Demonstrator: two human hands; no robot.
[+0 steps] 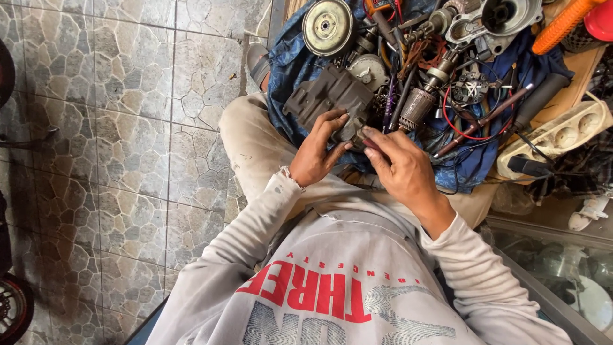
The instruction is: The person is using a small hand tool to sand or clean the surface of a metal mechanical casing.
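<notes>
L hand: we grip dark housing, fingers clenched on its edge.
R hand: we pinch small part at housing; part unclear.

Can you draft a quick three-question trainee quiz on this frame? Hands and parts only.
1. True or false: both hands touch the dark plastic housing.
2. Which hand pinches a small dark tool at the housing's edge? A) left hand B) right hand
3. Fill in: the parts pile lies on a ____ cloth.

Key: 1 true; 2 B; 3 blue
</notes>
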